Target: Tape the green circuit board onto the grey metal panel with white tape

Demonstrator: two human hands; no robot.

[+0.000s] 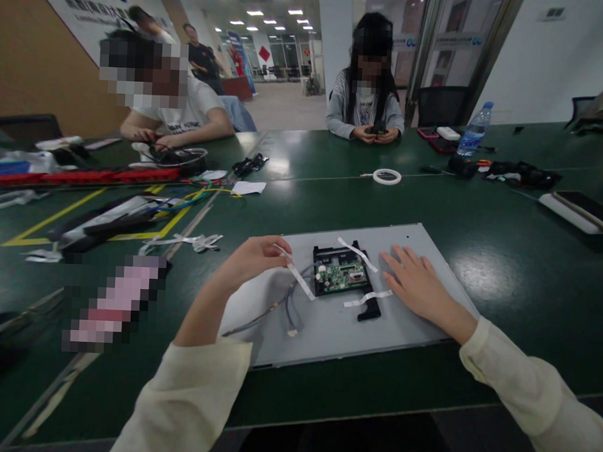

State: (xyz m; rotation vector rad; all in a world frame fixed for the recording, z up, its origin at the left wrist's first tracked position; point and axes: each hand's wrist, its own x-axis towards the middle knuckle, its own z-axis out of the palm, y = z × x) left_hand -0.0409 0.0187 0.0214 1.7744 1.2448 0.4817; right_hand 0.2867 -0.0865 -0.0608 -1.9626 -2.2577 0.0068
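Note:
A grey panel (321,333) lies flat on the table in front of me. On it sits a black plastic bracket (371,311) around a green circuit board (340,277). My left hand (260,256) pinches one end of a white tape strip (302,281), whose free end hangs by the bracket's left edge. My right hand (415,283) rests with fingers spread on the panel, right of the bracket. One tape strip (359,254) crosses the bracket's upper right corner; another strip (367,299) crosses its lower arm. Grey cables (291,305) trail left from the board.
A tape roll (386,177) lies beyond the panel. Crumpled tape (198,242) and a phone (118,298) are to the left. A water bottle (475,129) stands at the back right. Two people sit across the green table (322,200), each handling dark items.

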